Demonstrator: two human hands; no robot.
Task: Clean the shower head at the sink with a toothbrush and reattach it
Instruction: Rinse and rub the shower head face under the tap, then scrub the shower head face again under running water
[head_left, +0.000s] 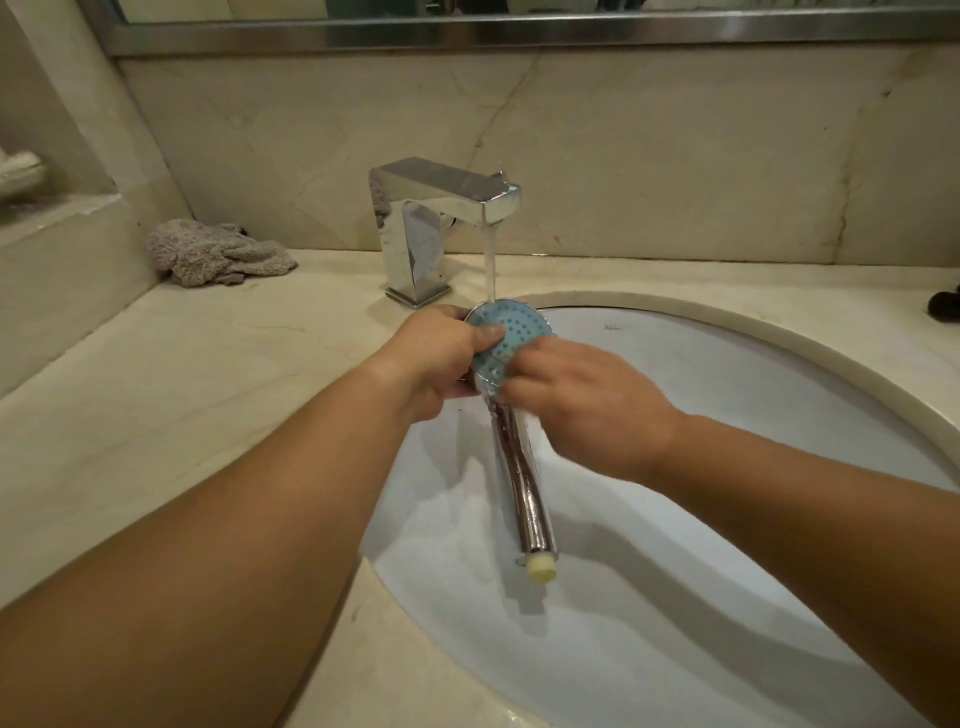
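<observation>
Your left hand (436, 353) grips the shower head (511, 332) over the sink (727, 332) under running water; right hand (587, 405) fingers are blurred, can't tell.

1. Your shower head (511, 332) shows a pale blue face dotted all over with darker blue nozzle bumps.
2. Its handle (524, 493) gleams mirror chrome, capped at the end with a cream-yellow plug (541, 570).
3. The faucet (431, 223) in front of you is polished silver chrome.
4. The sink (675, 597) basin reads plain white.
5. Your countertop (182, 395) is cream-beige marble with faint brownish veins, and the backsplash (675, 156) matches.
6. The crumpled cloth (213, 254) on your left is a mottled grey-mauve.
</observation>
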